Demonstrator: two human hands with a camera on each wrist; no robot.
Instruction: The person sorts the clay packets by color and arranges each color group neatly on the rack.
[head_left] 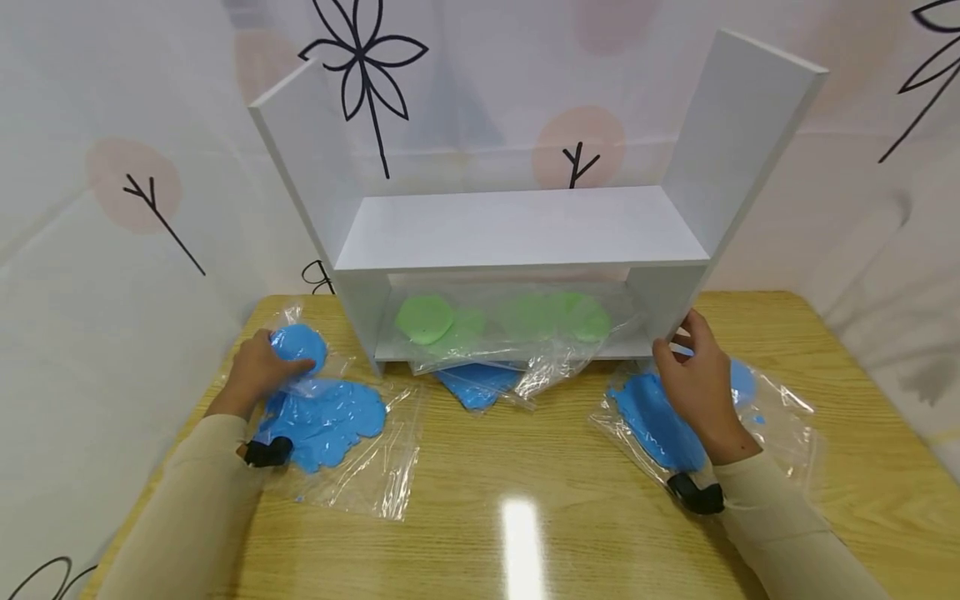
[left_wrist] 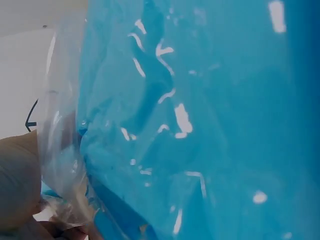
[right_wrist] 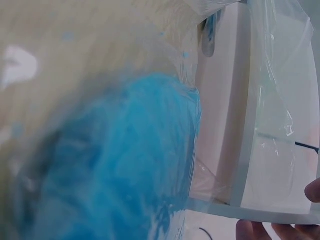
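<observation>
My left hand (head_left: 279,364) grips the top of a clear plastic bag (head_left: 330,425) holding blue flat pieces at the table's left; in the left wrist view the fingers (left_wrist: 17,185) pinch the plastic beside the blue mass (left_wrist: 200,125). My right hand (head_left: 677,340) lies over a second clear bag of blue pieces (head_left: 652,417) at the right. Its thumb and fingers sit either side of the lower front edge of the white shelf's right side panel (head_left: 663,304). The right wrist view shows fingertips (right_wrist: 265,231) at that panel edge (right_wrist: 250,212), with the blue bag (right_wrist: 125,165) close below.
A white open shelf unit (head_left: 517,225) stands at the back of the wooden table (head_left: 525,517). Its lower level holds a clear bag of green discs (head_left: 495,321). Another bag with blue pieces (head_left: 476,385) sticks out from under it. Patterned curtains surround the table.
</observation>
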